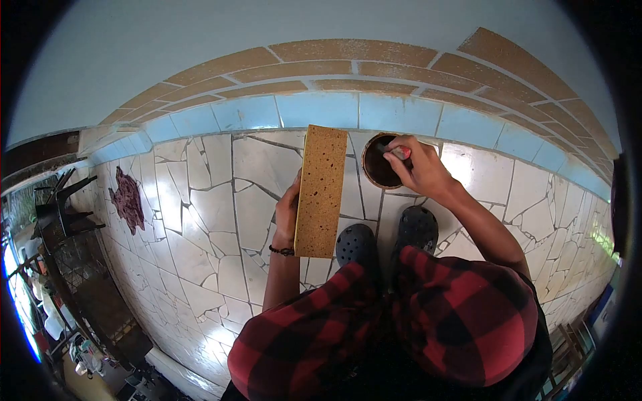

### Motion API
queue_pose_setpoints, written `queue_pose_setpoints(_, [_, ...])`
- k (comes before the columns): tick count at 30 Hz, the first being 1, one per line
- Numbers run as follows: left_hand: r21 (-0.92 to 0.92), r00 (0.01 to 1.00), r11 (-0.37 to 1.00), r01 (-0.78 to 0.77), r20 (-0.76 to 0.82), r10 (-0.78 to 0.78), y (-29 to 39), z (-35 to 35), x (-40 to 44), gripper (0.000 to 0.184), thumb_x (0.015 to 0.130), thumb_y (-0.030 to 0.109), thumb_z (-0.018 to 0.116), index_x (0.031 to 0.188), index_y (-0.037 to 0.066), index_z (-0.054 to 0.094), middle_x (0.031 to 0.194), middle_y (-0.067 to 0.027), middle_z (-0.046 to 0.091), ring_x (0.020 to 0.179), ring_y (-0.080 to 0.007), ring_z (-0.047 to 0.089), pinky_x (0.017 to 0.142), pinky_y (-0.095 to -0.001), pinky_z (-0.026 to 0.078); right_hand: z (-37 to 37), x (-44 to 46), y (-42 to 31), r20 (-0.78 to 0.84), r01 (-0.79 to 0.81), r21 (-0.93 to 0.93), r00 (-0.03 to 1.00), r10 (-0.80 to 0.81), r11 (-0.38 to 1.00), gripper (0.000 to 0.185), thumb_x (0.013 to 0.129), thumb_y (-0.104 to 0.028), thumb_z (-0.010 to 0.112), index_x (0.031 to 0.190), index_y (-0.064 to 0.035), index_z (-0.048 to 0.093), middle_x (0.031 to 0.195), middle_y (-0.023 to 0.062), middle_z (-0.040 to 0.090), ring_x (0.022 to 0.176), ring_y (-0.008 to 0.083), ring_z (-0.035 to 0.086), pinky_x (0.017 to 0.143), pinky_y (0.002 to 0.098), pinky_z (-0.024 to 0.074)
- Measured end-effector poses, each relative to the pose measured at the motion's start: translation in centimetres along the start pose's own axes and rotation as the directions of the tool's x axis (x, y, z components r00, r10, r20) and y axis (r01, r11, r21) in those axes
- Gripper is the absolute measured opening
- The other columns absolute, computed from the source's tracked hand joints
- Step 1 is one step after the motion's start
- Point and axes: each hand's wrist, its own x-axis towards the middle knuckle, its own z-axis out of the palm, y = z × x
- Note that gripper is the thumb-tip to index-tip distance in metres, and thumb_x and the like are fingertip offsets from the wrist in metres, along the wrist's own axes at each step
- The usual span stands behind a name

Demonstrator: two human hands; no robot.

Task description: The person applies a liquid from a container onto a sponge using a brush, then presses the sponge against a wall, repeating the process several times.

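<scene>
My left hand grips the left edge of a long tan board with dark specks. The board is held out in front of me, and part of that hand is hidden behind it. To the right of the board stands a round container with a brown rim and dark contents. Over its opening, my right hand is closed on a small tool with a red end. The tool's lower end reaches into the container, and I cannot make out its kind.
Both my feet, in dark clogs, are just below the container. Ahead runs a wall with light blue tiles and a brown brick pattern. A crumpled dark cloth lies on the tiled floor at left, near a black chair.
</scene>
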Motion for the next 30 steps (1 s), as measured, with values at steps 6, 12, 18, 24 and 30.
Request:
queue_pose_setpoints(6, [0.066, 0.997, 0.998, -0.023, -0.066, 0.028, -0.1, 0.7, 0.1, 0.052, 0.103, 0.031, 0.028, 0.143, -0.001, 0.041, 0.128, -0.0196, 0.058, 0.098, -0.0271, 0.063, 0.081, -0.0375, 0.054, -1.4, 0.2, -0.3, 0.039, -0.199, 0.146, 0.980, 0.196, 0.969, 0.026, 0.094, -0.014, 0.066, 0.112, -0.0018, 0.051, 0.082, 0.0173, 0.066, 0.070, 0.0350, 0.068, 0.062, 0.0390, 0.0536])
queue_pose_setpoints(12, [0.039, 0.999, 0.999, -0.008, -0.034, 0.009, 0.2, 1.0, -0.1, 0.052, 0.104, 0.031, 0.033, 0.147, 0.001, 0.039, 0.134, -0.0145, 0.056, 0.109, -0.0243, 0.060, 0.090, -0.0356, 0.051, -1.5, 0.3, -0.9, 0.178, -0.134, 0.048, 0.976, 0.123, 0.990, 0.024, 0.094, -0.015, 0.067, 0.110, -0.0022, 0.053, 0.083, 0.0187, 0.067, 0.073, 0.0390, 0.068, 0.063, 0.0404, 0.0536])
queue_pose_setpoints(18, [0.046, 0.999, 0.999, 0.010, -0.038, -0.008, 0.7, 1.8, -0.7, 0.053, 0.106, 0.031, 0.036, 0.151, 0.003, 0.037, 0.143, -0.0096, 0.052, 0.122, -0.0209, 0.056, 0.100, -0.0338, 0.047, -1.3, 0.9, -1.1, 0.195, -0.060, 0.014, 0.979, 0.056, 0.998, 0.024, 0.094, -0.016, 0.067, 0.110, -0.0040, 0.054, 0.079, 0.0171, 0.064, 0.072, 0.0375, 0.067, 0.063, 0.0404, 0.0530])
queue_pose_setpoints(24, [0.068, 0.996, 0.998, -0.001, -0.087, 0.007, 0.4, 0.7, -0.6, 0.053, 0.106, 0.031, 0.037, 0.151, 0.003, 0.037, 0.144, -0.0094, 0.051, 0.122, -0.0204, 0.056, 0.099, -0.0334, 0.048, -3.0, 1.2, -0.6, 0.027, -0.130, 0.151, 0.991, 0.128, 0.980, 0.023, 0.097, -0.019, 0.063, 0.112, -0.0040, 0.053, 0.085, 0.0151, 0.067, 0.074, 0.0207, 0.068, 0.063, 0.0336, 0.0539])
queue_pose_setpoints(30, [0.044, 0.992, 0.999, -0.001, -0.123, 0.006, 0.8, 2.5, -0.9, 0.051, 0.105, 0.031, 0.042, 0.147, 0.002, 0.043, 0.140, -0.0093, 0.055, 0.119, -0.0197, 0.058, 0.098, -0.0317, 0.048, -4.2, 0.7, 0.7, -0.114, -0.307, 0.594, 0.883, 0.455, 0.744, 0.019, 0.101, -0.020, 0.058, 0.111, -0.0060, 0.049, 0.089, 0.0134, 0.069, 0.067, 0.0127, 0.063, 0.055, 0.0240, 0.0499])
